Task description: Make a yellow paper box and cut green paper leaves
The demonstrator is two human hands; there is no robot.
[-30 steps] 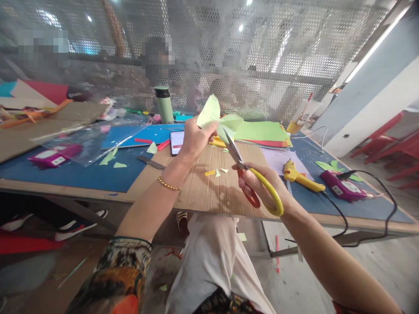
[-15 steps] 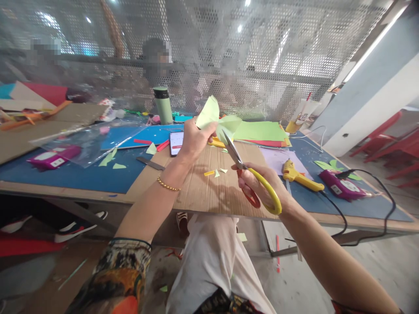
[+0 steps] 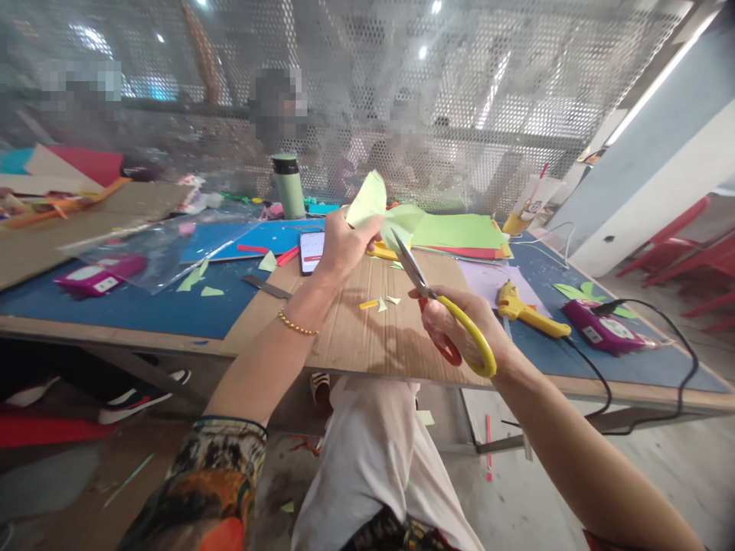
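Pale-green folded paper (image 3: 369, 200) is pinched in my left hand (image 3: 345, 243); my right (image 3: 459, 325) curls through yellow-and-red-handled metal scissors (image 3: 418, 277).

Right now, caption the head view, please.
Left hand holds pale green paper; right hand holds scissors against it.

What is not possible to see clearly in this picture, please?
Head view:
- Left hand: some fingers hidden behind the hand itself and the pale green paper.
- Scissors: whether their tips touch the paper is unclear.
- Phone: screen text too small.
- People behind the mesh: blurred.
- Red chairs: cut off by the right edge.
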